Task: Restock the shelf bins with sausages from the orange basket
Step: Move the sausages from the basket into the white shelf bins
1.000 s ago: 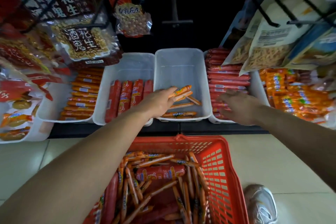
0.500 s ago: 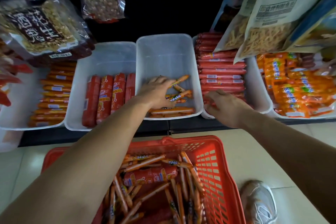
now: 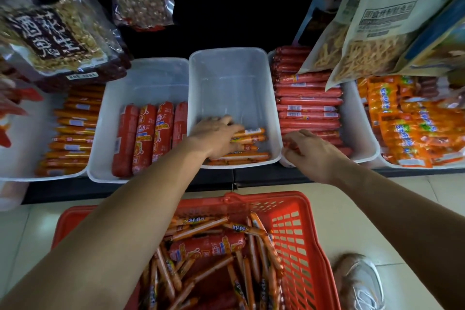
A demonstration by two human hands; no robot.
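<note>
Hanging peanut bags (image 3: 57,40), beige snack pouch (image 3: 372,33) on hook, white sneaker (image 3: 359,282) on pale tiled floor (image 3: 377,209)

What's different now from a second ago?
The left hand lowered its thin sausages into the middle bin; they now lie in a neat row under its fingers. The right hand drew back to the front rim of the right bin. The basket and other bins stayed put.

The left hand (image 3: 214,137) covers the left ends of the thin sausages (image 3: 251,133); whether it grips one I cannot tell. The left forearm (image 3: 125,221) hides part of the orange basket (image 3: 297,234), cut by the bottom edge. Hanging bags (image 3: 364,40) cover the far red sausages (image 3: 307,100).
</note>
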